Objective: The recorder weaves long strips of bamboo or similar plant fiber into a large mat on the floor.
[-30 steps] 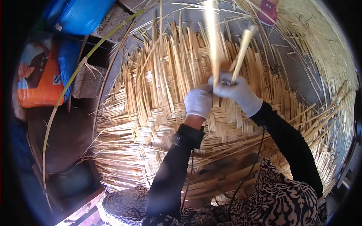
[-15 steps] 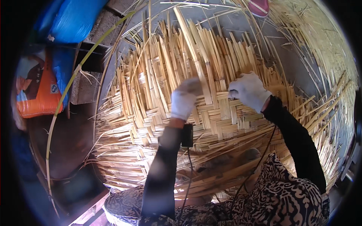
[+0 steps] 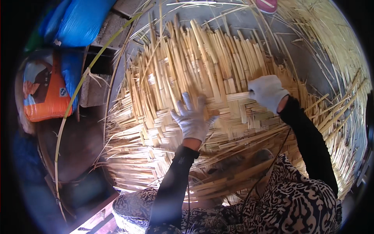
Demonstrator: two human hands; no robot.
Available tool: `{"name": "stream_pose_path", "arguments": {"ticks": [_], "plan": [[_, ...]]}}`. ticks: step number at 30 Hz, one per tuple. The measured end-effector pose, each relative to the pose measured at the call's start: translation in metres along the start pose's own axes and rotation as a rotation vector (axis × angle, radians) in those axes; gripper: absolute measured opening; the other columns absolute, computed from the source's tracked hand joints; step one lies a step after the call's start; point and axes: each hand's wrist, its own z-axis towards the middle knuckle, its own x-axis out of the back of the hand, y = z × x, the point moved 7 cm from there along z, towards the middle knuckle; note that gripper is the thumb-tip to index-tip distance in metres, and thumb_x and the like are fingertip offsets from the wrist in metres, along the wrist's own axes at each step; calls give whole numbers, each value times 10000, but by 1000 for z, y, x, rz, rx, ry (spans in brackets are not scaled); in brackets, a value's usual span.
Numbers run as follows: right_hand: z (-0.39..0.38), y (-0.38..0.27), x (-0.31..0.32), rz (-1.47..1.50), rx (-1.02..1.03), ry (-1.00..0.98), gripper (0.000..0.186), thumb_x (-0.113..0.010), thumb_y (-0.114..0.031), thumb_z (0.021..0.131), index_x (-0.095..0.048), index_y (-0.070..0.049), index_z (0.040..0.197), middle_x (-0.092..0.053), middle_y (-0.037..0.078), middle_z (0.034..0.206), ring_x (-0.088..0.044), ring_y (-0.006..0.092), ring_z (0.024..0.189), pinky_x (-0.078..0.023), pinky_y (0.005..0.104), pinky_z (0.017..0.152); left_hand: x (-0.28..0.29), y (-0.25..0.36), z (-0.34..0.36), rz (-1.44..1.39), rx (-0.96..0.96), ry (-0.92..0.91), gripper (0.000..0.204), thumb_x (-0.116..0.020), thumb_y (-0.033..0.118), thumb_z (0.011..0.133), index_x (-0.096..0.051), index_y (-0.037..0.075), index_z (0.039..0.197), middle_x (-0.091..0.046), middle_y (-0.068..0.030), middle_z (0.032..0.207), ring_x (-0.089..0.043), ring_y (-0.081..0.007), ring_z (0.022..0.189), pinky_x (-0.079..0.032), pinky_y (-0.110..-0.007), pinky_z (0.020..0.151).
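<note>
My left grip [image 3: 193, 121] is released, palm down with the fingers splayed over the woven reed mat [image 3: 233, 124]; the fingertips are a little blurred, and I can't tell whether they press on the weave or hover just above it. My right grip [image 3: 269, 91] is curled in on itself, knuckles up, over the mat's right part. A pale crosswise splint [image 3: 237, 95] runs from between my two grips right up to the curled right fingers, but I can't tell from here whether they are grasping its end.

The mat spreads under and around both grips. Ahead of them, its unwoven upright splints [image 3: 206, 64] fan away from me, close side by side, with uneven tips; between the grips and nearer me, the weave shows a stepped pattern. Long loose splints [image 3: 233, 180] lie across it, on my side of both grips.

Well off to the left of my left grip, a long green-yellow cane [image 3: 64, 121] bows past an orange printed bag [image 3: 48, 111], with a blue bag [image 3: 83, 23] farther ahead. Beyond my right grip, out to the right, is a heap of pale straw [image 3: 337, 50]; far ahead of that grip, a pink shoe [image 3: 267, 4] shows at the view's top edge.
</note>
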Motion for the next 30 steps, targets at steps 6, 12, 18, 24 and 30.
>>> {"name": "stream_pose_path", "arguments": {"ticks": [6,12,18,24,30], "plan": [[-24,20,5,-84,-66,-63,140,-622,-215,689,-609,-80,727,-583,65,646,-576,250,622,-446,375,584,81,91,10,-544,-592,490,360,-615,256,755,-565,67,1058,-578,-107,1057,-511,-260,1056,-350,-387,947],[-36,31,80,709,-22,813,132,-534,-156,803,-623,-61,779,-593,123,649,-586,271,640,-453,371,583,51,99,43,-809,-285,179,223,-609,371,747,-674,157,755,-588,-75,628,-579,-249,628,-455,-359,567],[-5,75,-5,598,-454,173,280,-537,-268,797,-608,2,814,-596,167,679,-581,302,649,-452,350,607,35,65,44,-1239,94,213,288,-685,272,741,-651,-8,683,-556,-31,511,-479,-65,452,-399,-215,444],[6,75,-17,772,-536,-142,326,-651,-255,717,-588,37,845,-584,110,659,-566,159,580,-455,271,565,44,56,34,-1370,129,116,267,-689,221,743,-636,-35,692,-538,-8,532,-451,-38,479,-394,-192,453],[1,55,-9,504,-384,103,443,-690,-235,628,-520,49,923,-589,224,806,-591,335,780,-461,382,694,40,57,31,-1537,79,133,220,-674,169,756,-637,-41,704,-552,-15,556,-472,-40,509,-411,-188,476]]}}
